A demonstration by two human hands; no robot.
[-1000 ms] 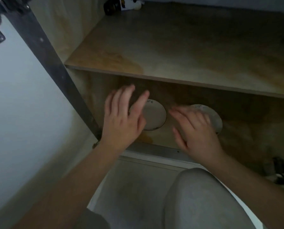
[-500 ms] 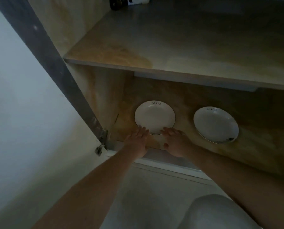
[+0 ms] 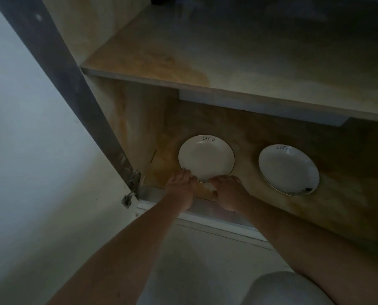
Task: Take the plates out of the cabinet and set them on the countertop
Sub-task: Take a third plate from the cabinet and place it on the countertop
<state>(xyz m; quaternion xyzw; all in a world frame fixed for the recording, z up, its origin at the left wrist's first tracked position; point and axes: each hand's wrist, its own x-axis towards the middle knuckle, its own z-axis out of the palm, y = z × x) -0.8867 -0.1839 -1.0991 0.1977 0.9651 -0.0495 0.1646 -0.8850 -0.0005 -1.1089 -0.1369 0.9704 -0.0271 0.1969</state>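
Note:
Two white plates with thin dark rims and the word "Life" lie flat on the wooden floor of the open cabinet [image 3: 348, 205]. The left plate [image 3: 206, 158] is in front of me and the right plate [image 3: 288, 169] lies apart from it. My left hand [image 3: 181, 183] and my right hand [image 3: 226, 190] reach in side by side. Their fingertips rest on the near rim of the left plate, which still lies flat. My right thumb stays off the plate, on the wood.
A wooden shelf [image 3: 205, 62] overhangs the plates, with a dark object [image 3: 159, 0] at its back. The open cabinet door [image 3: 29, 128] stands at the left on a metal hinge [image 3: 132, 188]. My knee in light fabric [image 3: 289, 289] is at the bottom right.
Both hands have dropped from under the shelf edge to the left plate's near rim. The view has shifted so that both plates show fully.

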